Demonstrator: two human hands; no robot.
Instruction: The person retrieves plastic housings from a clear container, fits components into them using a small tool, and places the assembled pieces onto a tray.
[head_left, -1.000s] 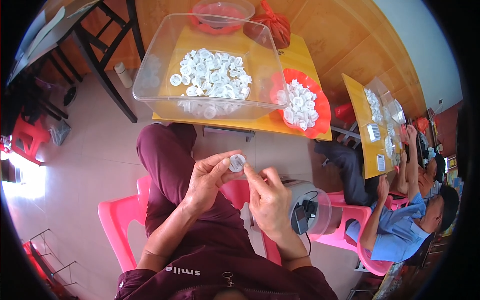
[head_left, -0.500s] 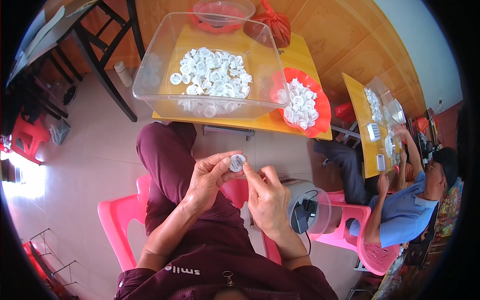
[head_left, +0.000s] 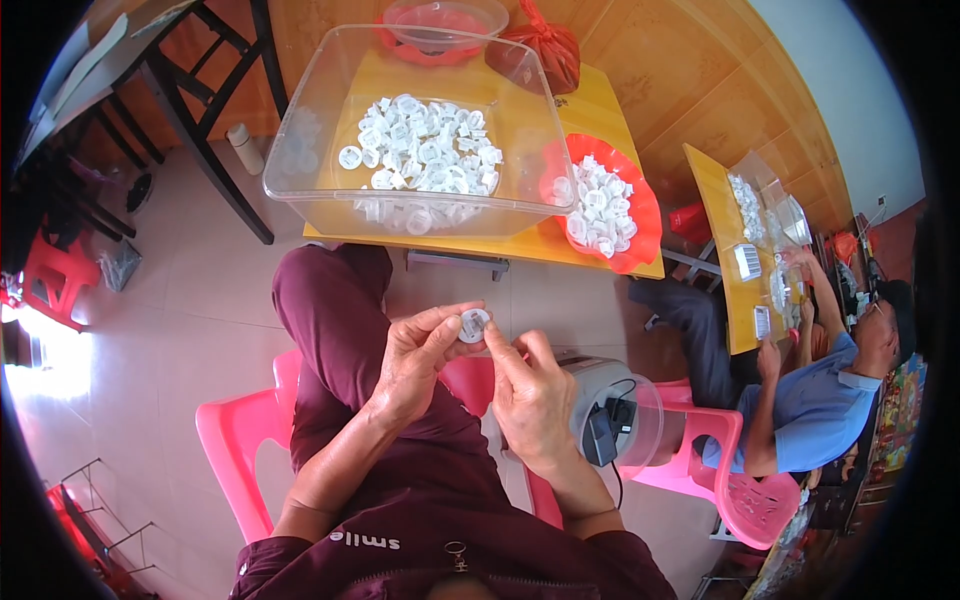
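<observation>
Above the person's lap (head_left: pixel 440 440), the left hand (head_left: pixel 412 362) pinches a round white piece (head_left: pixel 473 326) between thumb and fingers, while the right hand (head_left: pixel 534 395), close by, holds its index fingertip against or just beside the piece's right edge; which of the two is hard to tell. Beyond the lap, on a yellow table (head_left: pixel 612 112), a clear plastic bin (head_left: pixel 325 213) holds a heap of similar white pieces (head_left: pixel 432 145), and a red scalloped bowl (head_left: pixel 646 235) at its right holds more.
</observation>
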